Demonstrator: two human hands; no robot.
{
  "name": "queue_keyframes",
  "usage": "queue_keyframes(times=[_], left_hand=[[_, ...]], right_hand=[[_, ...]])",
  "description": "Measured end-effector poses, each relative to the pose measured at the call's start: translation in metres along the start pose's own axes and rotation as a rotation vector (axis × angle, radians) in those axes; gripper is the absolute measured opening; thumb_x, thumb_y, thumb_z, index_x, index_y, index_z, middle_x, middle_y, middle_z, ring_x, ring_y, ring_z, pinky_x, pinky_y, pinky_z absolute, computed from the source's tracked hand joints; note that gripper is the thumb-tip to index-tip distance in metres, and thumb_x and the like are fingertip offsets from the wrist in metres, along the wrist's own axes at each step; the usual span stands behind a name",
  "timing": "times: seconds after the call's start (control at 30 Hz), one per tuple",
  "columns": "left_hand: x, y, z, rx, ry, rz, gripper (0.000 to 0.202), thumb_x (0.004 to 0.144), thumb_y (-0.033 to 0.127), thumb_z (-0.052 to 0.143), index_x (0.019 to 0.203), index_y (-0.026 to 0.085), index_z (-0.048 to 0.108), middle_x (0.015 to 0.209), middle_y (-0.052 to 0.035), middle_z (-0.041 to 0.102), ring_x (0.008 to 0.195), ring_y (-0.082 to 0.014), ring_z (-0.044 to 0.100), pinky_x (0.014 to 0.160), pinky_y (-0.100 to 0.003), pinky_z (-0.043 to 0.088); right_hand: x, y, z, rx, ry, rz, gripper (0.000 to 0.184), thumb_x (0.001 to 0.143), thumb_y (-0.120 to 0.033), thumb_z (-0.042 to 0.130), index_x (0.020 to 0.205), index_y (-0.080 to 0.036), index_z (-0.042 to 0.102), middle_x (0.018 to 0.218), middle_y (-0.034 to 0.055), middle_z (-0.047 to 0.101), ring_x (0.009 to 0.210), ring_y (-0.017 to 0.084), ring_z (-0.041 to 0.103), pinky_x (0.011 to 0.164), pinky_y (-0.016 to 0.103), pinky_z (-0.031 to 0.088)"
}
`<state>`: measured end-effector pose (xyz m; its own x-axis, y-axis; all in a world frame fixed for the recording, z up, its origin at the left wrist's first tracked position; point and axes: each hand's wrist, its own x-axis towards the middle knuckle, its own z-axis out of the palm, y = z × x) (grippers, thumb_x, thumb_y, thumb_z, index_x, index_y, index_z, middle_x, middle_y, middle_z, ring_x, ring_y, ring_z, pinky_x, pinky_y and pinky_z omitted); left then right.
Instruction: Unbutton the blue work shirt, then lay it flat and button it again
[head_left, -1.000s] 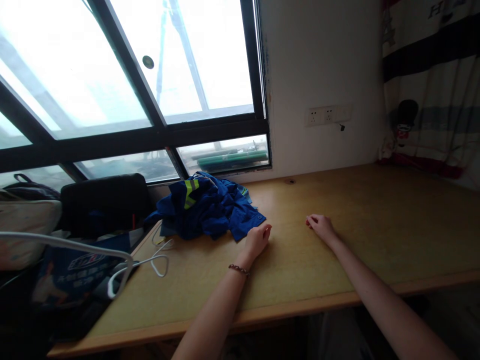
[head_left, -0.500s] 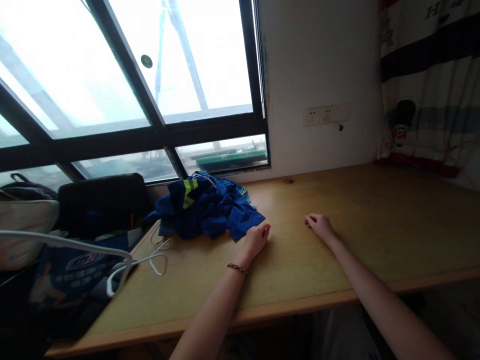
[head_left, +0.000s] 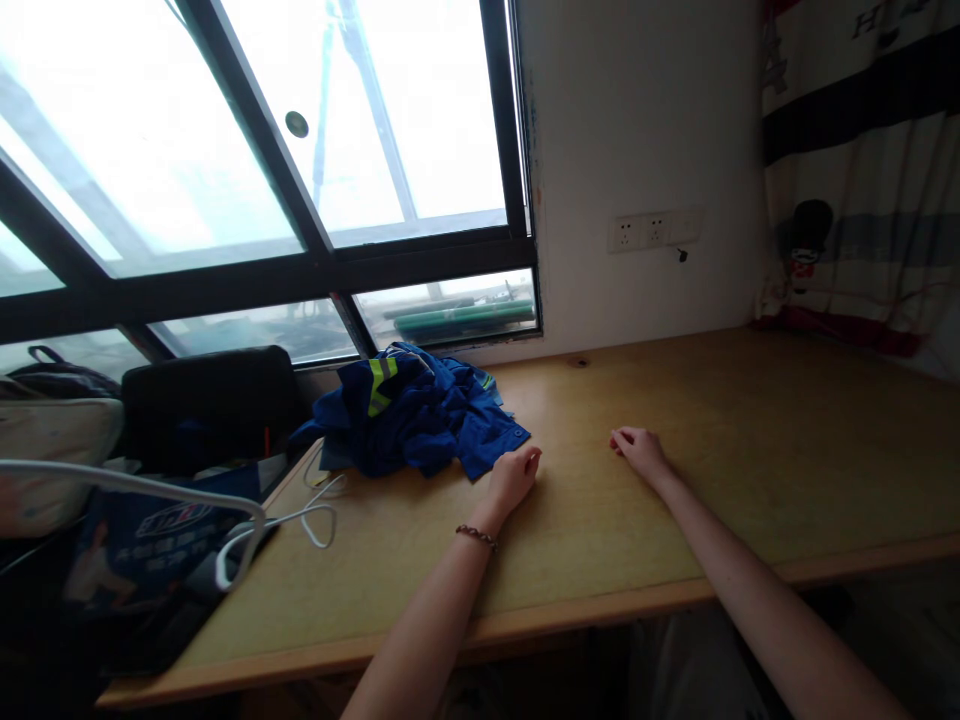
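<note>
My left hand (head_left: 514,477) rests on the wooden table (head_left: 592,540) with its fingers curled closed and a dark beaded bracelet on the wrist. Just beyond it lies a crumpled blue work jacket (head_left: 427,425) with yellow-green and grey reflective strips. The jacket's near corner comes close to my left knuckles; whether they touch I cannot tell. Further right, my right hand (head_left: 636,447) also lies loosely closed on the tabletop, apart from the jacket. Nothing shows in either hand.
A white cable (head_left: 319,515) loops over the table's left edge. Beyond that edge are a black chair back (head_left: 210,405), a blue printed bag (head_left: 150,530) and a pale bag (head_left: 56,460). Behind are a window (head_left: 420,255), wall sockets (head_left: 641,232) and a curtain (head_left: 862,180).
Both hands and the jacket stay as they were. Only the camera's view has shifted very slightly.
</note>
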<state>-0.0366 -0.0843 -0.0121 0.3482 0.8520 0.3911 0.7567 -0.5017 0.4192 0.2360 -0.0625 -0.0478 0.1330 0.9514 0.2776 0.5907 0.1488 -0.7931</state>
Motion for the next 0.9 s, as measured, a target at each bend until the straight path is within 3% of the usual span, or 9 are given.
queue_keyframes(times=[0.47, 0.67, 0.77, 0.9], left_hand=[[-0.001, -0.002, 0.002, -0.006, -0.001, 0.016, 0.023, 0.084, 0.022, 0.04, 0.089, 0.02, 0.063, 0.078, -0.0047, 0.066, 0.065, -0.0137, 0.059, 0.059, -0.021, 0.038], [0.003, -0.009, 0.004, -0.04, 0.061, -0.017, 0.023, 0.084, 0.023, 0.041, 0.089, 0.02, 0.063, 0.072, -0.0039, 0.065, 0.062, -0.0139, 0.058, 0.058, -0.022, 0.038], [0.012, -0.02, -0.002, -0.046, 0.218, -0.145, 0.023, 0.083, 0.025, 0.042, 0.091, 0.018, 0.063, 0.071, -0.004, 0.064, 0.061, -0.0142, 0.057, 0.059, -0.023, 0.04], [0.021, -0.041, -0.021, -0.087, 0.545, -0.32, 0.031, 0.081, 0.024, 0.046, 0.11, 0.016, 0.051, 0.09, -0.0067, 0.059, 0.061, -0.0126, 0.056, 0.064, -0.025, 0.044]], right_hand=[[0.0, 0.0, 0.001, 0.023, -0.002, 0.004, 0.033, 0.076, -0.04, 0.042, 0.064, -0.017, 0.063, 0.066, 0.0044, 0.065, 0.057, 0.015, 0.059, 0.057, 0.024, 0.042], [-0.004, -0.011, -0.005, -0.082, 0.038, -0.004, 0.031, 0.076, -0.036, 0.042, 0.064, -0.017, 0.063, 0.064, 0.0056, 0.065, 0.058, 0.016, 0.058, 0.058, 0.025, 0.041], [-0.014, -0.042, -0.005, -0.149, 0.1, -0.101, 0.026, 0.077, -0.031, 0.043, 0.068, -0.018, 0.064, 0.071, 0.007, 0.065, 0.063, 0.016, 0.058, 0.062, 0.026, 0.042], [-0.059, -0.136, 0.0, -0.006, 0.022, -0.401, 0.02, 0.08, -0.02, 0.042, 0.082, -0.017, 0.062, 0.084, 0.0068, 0.064, 0.079, 0.016, 0.059, 0.072, 0.027, 0.044]])
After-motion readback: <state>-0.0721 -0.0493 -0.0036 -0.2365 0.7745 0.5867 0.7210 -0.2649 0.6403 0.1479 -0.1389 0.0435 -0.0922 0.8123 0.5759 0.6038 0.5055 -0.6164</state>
